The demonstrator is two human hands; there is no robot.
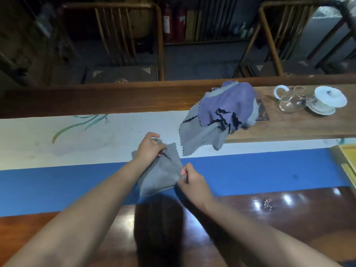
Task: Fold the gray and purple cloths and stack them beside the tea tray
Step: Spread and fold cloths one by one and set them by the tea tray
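folding is in hand — left hand (149,146) and right hand (189,181) pinch opposite corners of one gray cloth (161,170) over the blue runner (269,170). next: crease it flat; pile of cloths (221,116) waits on the tea tray (289,128).

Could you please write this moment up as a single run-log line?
phase: folding | left hand: pinching gray cloth | right hand: pinching same cloth | unfolded pile: on tea tray edge | stack: none yet

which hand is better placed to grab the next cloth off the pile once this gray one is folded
Probably the right hand: the pile of cloths lies up and to its right, on the tea tray's edge. The left hand would cross over the gray cloth.
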